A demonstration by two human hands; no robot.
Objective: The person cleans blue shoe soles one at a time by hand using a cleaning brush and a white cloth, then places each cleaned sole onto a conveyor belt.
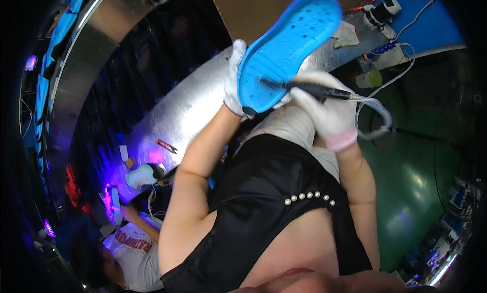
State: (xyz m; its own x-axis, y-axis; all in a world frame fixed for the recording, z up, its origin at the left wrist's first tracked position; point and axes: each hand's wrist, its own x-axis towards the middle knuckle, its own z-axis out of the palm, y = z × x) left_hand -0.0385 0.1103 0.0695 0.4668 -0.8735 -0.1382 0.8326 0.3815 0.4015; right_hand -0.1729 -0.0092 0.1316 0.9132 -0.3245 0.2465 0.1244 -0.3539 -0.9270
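A large bright blue shoe sole (299, 42) is tilted up in front of me, its patterned inner face with several small dark marks toward me. My left hand (235, 77), in a white glove, grips the sole along its left edge and near end. In my right hand (327, 110), gloved in white with a pink cuff, is a dark-handled brush (322, 91) with a clear tube (378, 104) running from its back end. The brush's dark, blurred tip lies against the near part of the sole's face. My right fingers are closed around the handle.
A curved metal table (172, 105) carries red-handled thread snips (165, 145) and a pale rounded object (141, 176). At the upper right are a white cloth piece (347, 35), a black-and-white device (383, 11) and a yellowish cup (370, 79). A co-worker (134, 255) holds another sole (116, 205) at lower left.
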